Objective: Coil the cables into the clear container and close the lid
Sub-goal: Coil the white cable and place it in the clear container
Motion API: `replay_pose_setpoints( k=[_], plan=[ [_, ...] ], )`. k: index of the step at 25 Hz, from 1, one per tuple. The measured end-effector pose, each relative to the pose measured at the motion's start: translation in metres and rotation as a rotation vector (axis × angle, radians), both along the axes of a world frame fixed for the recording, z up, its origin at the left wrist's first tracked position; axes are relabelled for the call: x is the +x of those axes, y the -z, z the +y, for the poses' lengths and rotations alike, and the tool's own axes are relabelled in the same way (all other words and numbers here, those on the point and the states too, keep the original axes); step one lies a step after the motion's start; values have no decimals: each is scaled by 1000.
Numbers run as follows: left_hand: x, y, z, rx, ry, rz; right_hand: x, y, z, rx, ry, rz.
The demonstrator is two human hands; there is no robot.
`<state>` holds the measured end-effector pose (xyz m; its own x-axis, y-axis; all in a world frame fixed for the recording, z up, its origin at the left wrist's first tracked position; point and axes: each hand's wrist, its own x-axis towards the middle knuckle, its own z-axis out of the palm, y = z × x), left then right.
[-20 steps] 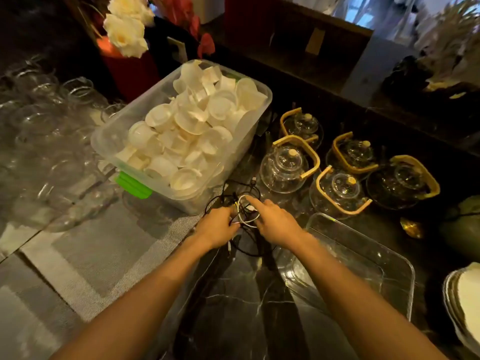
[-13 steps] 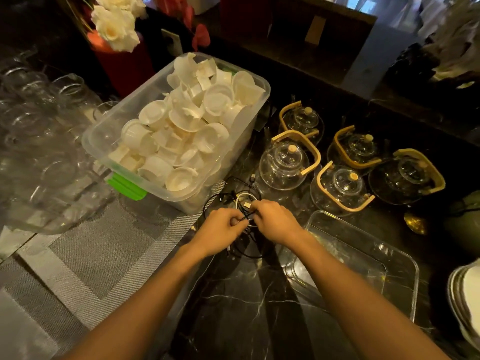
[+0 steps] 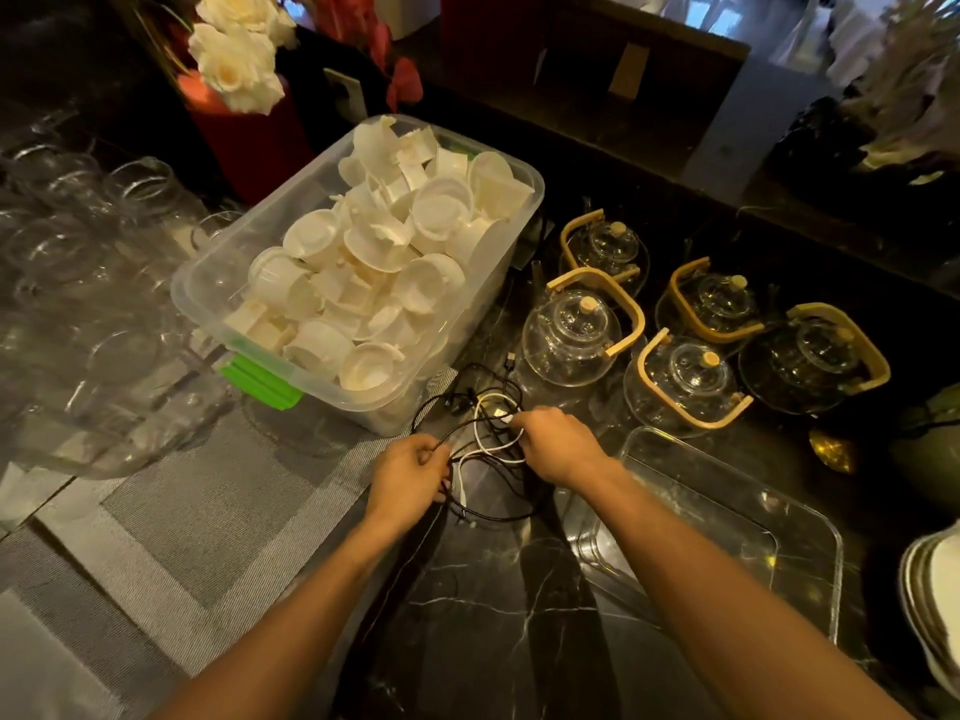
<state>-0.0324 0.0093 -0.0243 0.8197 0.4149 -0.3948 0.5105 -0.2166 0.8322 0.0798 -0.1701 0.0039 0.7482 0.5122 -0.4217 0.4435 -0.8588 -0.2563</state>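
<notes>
A tangle of thin black and white cables (image 3: 485, 433) lies on the dark marble counter in front of a big plastic bin. My left hand (image 3: 408, 475) is closed on the left side of the bundle. My right hand (image 3: 558, 444) pinches the white cable at its right side. A clear shallow container (image 3: 810, 537) sits empty on the counter just right of my right forearm. No lid can be told apart from it.
A large clear bin (image 3: 208, 288) full of white plastic cups, with a green latch, stands behind the cables. Several glass teapots (image 3: 571, 330) with wooden handles stand at the right. Glass jars (image 3: 78, 283) crowd the left. White plates (image 3: 935, 589) sit at the right edge.
My hands have drawn apart, the left sliding toward me and leftward, so the cable loops are now stretched between them and the white cable shows more.
</notes>
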Motion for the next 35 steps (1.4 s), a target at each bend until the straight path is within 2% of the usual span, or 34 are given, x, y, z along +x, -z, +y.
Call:
replay_pose_setpoints(
  k=[5, 7, 9, 13, 17, 21, 24, 27, 31, 33, 35],
  plan=[
    [1, 3, 9, -83, -83, -19, -5, 15, 16, -109, -175, -108],
    [1, 5, 11, -82, -100, -20, -6, 16, 13, -90, -204, -125],
    [1, 6, 12, -48, -83, -11, -7, 9, 8, 40, -131, -113],
    [6, 0, 10, 12, -15, 9, -11, -20, -11, 492, 227, -108],
    [10, -8, 9, 119, 50, 32, -15, -58, -26, 842, 404, -174],
    [9, -25, 0, 281, 171, 24, -17, -91, -38, 972, 587, -206],
    [8, -47, -19, 350, 243, -134, -24, -108, -49, 1053, 653, -169],
    [17, -81, -50, 306, 359, -374, -34, -126, -67, 1238, 696, -33],
    [35, -111, -83, 167, 478, -440, -43, -143, -96, 1424, 795, 143],
    [37, -118, -92, 33, 509, -446, -44, -144, -114, 1385, 869, 98],
    [38, -126, -104, -184, 545, -424, -48, -139, -131, 1196, 929, 8]
  ],
)
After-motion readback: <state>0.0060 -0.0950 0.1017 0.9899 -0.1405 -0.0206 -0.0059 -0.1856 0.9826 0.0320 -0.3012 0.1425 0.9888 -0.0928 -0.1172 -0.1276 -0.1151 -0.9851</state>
